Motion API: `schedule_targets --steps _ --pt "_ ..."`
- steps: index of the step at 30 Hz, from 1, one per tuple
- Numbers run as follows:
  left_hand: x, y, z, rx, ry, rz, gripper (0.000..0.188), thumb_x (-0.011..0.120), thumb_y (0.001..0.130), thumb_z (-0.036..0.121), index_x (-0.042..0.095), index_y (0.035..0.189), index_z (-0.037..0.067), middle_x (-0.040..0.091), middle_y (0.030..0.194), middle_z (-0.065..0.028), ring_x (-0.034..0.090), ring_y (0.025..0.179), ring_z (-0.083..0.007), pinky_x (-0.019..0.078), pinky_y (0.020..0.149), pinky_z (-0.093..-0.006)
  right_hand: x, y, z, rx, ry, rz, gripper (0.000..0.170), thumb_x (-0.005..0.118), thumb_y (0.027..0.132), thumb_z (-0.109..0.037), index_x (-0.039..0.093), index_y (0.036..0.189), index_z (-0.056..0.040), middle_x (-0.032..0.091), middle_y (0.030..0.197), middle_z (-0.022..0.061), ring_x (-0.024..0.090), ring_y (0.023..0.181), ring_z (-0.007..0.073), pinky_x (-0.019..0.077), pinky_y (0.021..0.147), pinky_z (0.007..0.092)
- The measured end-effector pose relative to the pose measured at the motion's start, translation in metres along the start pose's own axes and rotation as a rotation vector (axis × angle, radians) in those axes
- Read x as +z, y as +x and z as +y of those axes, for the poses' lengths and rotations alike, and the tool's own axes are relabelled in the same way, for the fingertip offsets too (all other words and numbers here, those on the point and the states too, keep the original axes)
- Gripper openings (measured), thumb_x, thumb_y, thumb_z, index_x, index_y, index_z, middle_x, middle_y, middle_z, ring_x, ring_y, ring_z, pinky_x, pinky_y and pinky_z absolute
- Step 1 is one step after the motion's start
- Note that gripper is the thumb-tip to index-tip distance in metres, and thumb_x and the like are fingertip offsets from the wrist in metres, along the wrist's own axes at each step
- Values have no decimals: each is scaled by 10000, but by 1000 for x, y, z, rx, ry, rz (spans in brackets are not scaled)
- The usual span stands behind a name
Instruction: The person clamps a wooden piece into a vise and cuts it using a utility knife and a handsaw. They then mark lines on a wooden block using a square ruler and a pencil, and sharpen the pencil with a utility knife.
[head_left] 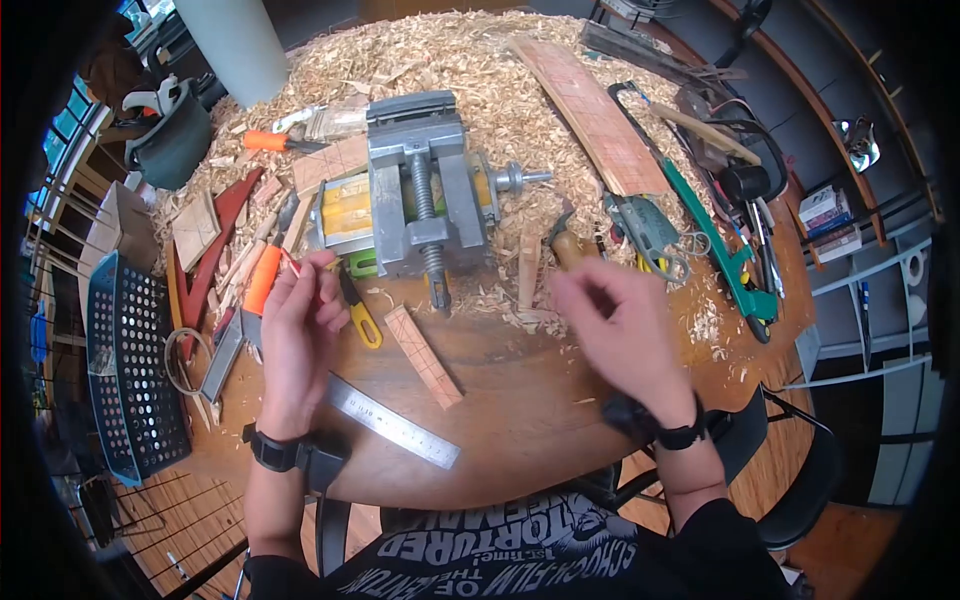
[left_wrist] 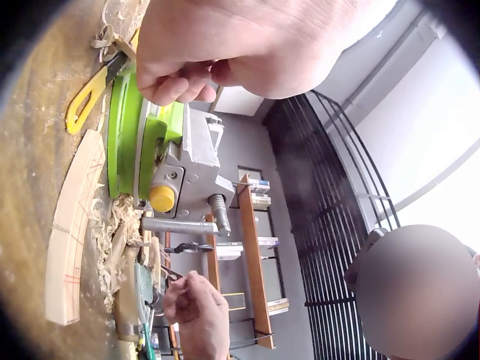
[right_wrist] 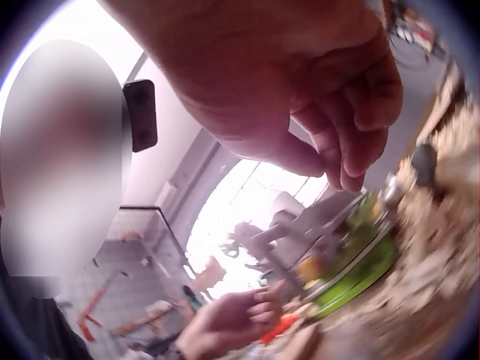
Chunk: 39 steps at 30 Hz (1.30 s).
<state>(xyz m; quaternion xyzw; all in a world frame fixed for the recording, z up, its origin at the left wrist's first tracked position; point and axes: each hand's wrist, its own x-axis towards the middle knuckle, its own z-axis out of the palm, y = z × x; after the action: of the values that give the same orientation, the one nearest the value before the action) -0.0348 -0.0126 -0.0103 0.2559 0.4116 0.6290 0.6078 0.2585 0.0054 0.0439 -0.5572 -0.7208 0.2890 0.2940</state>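
Note:
My left hand (head_left: 305, 305) is raised over the left of the table, fingers curled, with a thin red stick (head_left: 291, 264) at its fingertips. In the left wrist view that hand (left_wrist: 232, 45) hides what it holds. Loosely curled, my right hand (head_left: 620, 325) hovers near a wooden-handled tool (head_left: 568, 249); the right wrist view shows nothing in its fingers (right_wrist: 352, 142). Between the hands, a marked wood strip (head_left: 425, 357) lies in front of the metal vise (head_left: 425, 180). A steel ruler (head_left: 394, 424) lies near the table's front edge.
Wood shavings (head_left: 330, 60) cover the back of the table. A long marked board (head_left: 595, 120) and a green saw (head_left: 715, 235) lie right. Leftward are an orange-handled tool (head_left: 263, 280), a red triangular frame (head_left: 215, 240) and a perforated basket (head_left: 135, 370). A yellow-handled cutter (head_left: 367, 325) lies near the vise.

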Motion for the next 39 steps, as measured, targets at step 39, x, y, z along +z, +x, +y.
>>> schedule_targets --steps 39 --pt "9 -14 6 -1 78 -46 209 469 1055 216 570 1064 33 422 730 38 327 598 -49 282 550 -211 -58 11 108 222 -312 116 268 776 798 -223 678 829 25 665 706 112 632 628 195 493 611 335"
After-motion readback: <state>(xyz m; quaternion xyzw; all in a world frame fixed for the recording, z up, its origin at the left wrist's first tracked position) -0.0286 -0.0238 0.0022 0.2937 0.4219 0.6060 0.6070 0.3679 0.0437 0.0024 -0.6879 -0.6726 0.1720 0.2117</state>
